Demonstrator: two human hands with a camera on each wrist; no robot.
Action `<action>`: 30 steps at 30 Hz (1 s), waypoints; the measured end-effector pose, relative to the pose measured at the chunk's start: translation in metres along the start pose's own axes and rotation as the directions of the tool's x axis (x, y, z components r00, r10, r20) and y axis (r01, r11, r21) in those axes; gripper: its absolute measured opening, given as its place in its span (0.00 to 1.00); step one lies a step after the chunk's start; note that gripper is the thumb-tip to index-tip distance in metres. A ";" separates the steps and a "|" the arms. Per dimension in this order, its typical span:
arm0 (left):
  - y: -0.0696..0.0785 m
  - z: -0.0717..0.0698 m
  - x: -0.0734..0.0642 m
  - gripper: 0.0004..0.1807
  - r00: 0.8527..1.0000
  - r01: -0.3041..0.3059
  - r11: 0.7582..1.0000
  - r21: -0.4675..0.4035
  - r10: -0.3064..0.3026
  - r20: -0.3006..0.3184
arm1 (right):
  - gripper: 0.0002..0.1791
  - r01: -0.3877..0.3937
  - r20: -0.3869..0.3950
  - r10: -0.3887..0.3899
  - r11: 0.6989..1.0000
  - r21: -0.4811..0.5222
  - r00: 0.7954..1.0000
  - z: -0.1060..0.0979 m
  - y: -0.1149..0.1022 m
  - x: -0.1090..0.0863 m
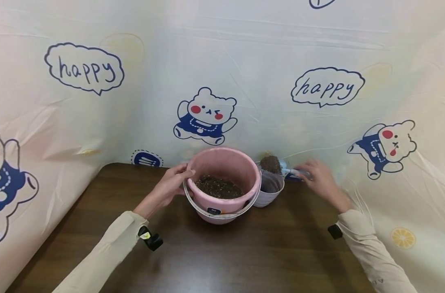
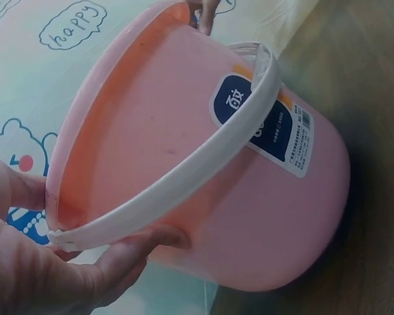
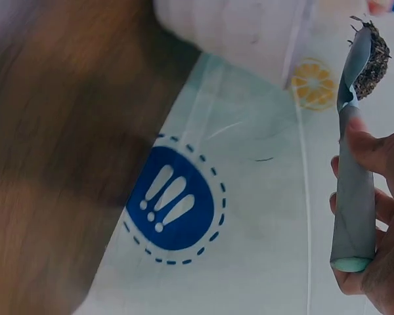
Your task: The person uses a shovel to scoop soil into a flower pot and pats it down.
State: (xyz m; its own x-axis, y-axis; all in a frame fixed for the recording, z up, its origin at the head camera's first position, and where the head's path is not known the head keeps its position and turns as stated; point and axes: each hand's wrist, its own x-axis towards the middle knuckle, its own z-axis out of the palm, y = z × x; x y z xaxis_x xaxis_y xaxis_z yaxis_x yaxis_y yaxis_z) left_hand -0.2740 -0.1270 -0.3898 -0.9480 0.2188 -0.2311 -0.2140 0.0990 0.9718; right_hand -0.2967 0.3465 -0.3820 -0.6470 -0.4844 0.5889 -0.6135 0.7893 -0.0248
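Note:
A pink bucket point(image 1: 222, 207) with a white handle stands on the table, dark soil point(image 1: 218, 187) lying in its bottom. My left hand point(image 1: 171, 183) grips the bucket's left rim, thumb on the edge and fingers against the outer wall, as the left wrist view shows. In my right hand point(image 1: 319, 181) is a small grey-blue garden trowel point(image 3: 356, 190), held by its handle with the thumb along the neck. Its blade carries a heap of soil point(image 1: 270, 164) over the rim of a pale flowerpot point(image 1: 268, 199), which stands right beside the bucket. The pot's inside looks dark grey.
The brown wooden table point(image 1: 244, 252) extends toward the front. Behind and at both sides hangs a pale printed sheet point(image 1: 266, 53) with cartoon bears and words, close behind the bucket and pot.

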 end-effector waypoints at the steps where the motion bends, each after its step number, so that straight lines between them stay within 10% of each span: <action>1: 0.001 0.000 0.000 0.34 1.000 -0.002 1.000 0.002 0.002 -0.005 | 0.12 0.013 -0.003 -0.013 0.999 -0.047 1.000 0.002 -0.001 -0.002; 4: 0.002 -0.001 -0.003 0.34 1.000 -0.007 1.000 0.011 0.007 -0.020 | 0.11 0.074 0.006 -0.075 0.975 -0.209 0.997 0.008 -0.005 -0.006; 13: 0.005 -0.003 -0.008 0.31 0.997 -0.033 0.999 -0.029 0.031 -0.077 | 0.07 0.228 0.102 -0.210 0.757 -0.613 0.972 0.019 -0.030 0.006; 22: 0.004 -0.009 -0.006 0.32 0.995 -0.034 0.999 -0.027 0.032 -0.098 | 0.21 0.208 0.079 -0.205 0.751 -0.626 0.976 0.020 -0.040 0.011; 30: 0.003 -0.006 -0.004 0.32 0.996 -0.020 1.000 0.001 0.020 -0.083 | 0.15 0.134 -0.037 -0.187 0.817 -0.562 0.982 0.008 -0.031 0.010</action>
State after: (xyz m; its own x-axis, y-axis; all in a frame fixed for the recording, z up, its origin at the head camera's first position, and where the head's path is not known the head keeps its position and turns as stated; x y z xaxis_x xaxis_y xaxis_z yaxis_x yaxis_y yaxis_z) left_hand -0.2726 -0.1338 -0.3859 -0.9684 0.1394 -0.2066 -0.1946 0.0950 0.9763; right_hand -0.2874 0.3146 -0.3819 -0.5041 -0.6089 0.6124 -0.3334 0.7914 0.5124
